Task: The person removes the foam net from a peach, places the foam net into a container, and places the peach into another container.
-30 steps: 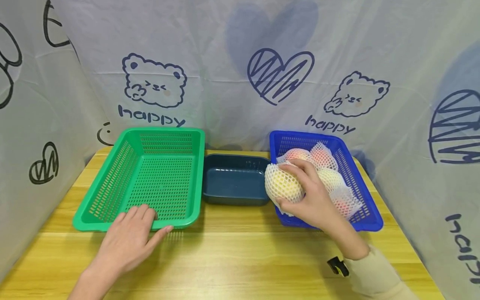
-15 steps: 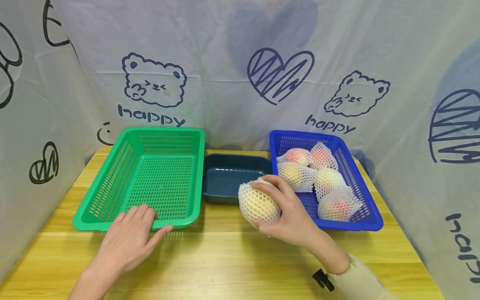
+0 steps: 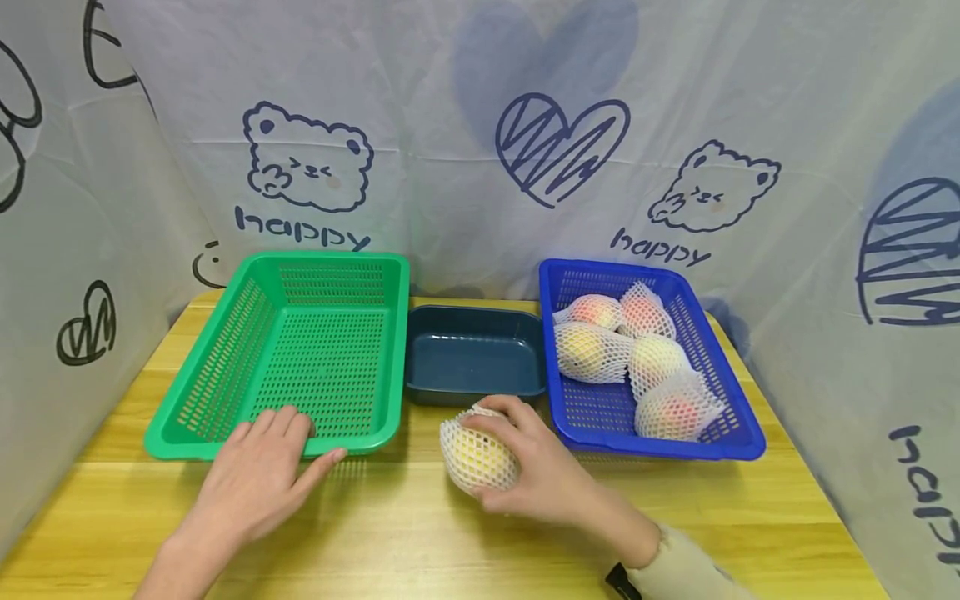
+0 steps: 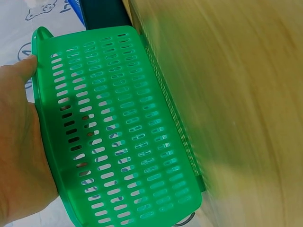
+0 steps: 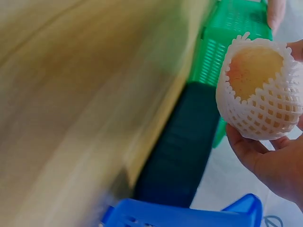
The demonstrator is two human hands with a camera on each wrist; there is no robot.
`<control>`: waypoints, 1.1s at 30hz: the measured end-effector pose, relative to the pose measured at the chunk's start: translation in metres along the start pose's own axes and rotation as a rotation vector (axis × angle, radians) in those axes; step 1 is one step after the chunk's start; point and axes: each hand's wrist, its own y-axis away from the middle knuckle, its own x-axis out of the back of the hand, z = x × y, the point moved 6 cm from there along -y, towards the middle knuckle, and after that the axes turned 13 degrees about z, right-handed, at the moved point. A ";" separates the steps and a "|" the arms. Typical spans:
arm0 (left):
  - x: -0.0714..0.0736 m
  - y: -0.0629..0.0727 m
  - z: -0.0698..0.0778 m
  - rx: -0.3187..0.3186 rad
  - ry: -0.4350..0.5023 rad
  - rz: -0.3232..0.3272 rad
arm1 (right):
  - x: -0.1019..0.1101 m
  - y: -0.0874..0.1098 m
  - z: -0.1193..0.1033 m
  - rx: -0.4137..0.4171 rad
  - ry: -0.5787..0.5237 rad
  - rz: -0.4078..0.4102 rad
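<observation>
My right hand (image 3: pixel 543 471) holds a yellowish peach (image 3: pixel 480 454) in a white foam net, above the table in front of the dark blue dish (image 3: pixel 472 392). In the right wrist view the peach (image 5: pixel 258 71) shows a reddish blush where the net is open, with fingers and thumb around its sides. My left hand (image 3: pixel 258 479) grips the near rim of the green plastic basket (image 3: pixel 330 350); its fingers hook over the rim and the thumb lies along it. The left wrist view shows that hand (image 4: pixel 21 142) against the basket's slotted wall (image 4: pixel 118 127). Inside, the green basket holds nothing visible.
A blue basket (image 3: pixel 660 450) at the right holds several netted fruits (image 3: pixel 592 350), some yellowish, some reddish. The dark dish sits between the two baskets. Behind them hangs a white printed cloth (image 3: pixel 442 200), which also closes off both sides of the wooden table (image 3: pixel 420 533).
My right hand has carried the netted peach out from over the blue basket, leftward and toward me, past the front of the dark dish. The left hand stays on the green rim.
</observation>
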 end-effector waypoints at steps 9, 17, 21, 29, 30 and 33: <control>0.000 0.000 0.001 0.002 0.000 -0.003 | -0.024 0.008 0.008 -0.050 -0.011 -0.149; 0.000 0.000 0.000 -0.002 -0.002 0.011 | -0.031 0.012 0.012 -0.038 -0.031 -0.190; 0.000 0.000 0.000 -0.001 -0.001 0.008 | -0.032 0.012 0.013 -0.052 -0.032 -0.219; 0.000 0.000 0.000 0.001 0.000 0.000 | -0.033 0.011 0.010 -0.076 0.006 -0.292; 0.000 0.000 0.000 0.001 0.000 0.000 | -0.033 0.011 0.010 -0.076 0.010 -0.297; 0.001 0.000 0.001 -0.001 0.000 0.006 | -0.033 0.011 0.009 -0.074 0.019 -0.303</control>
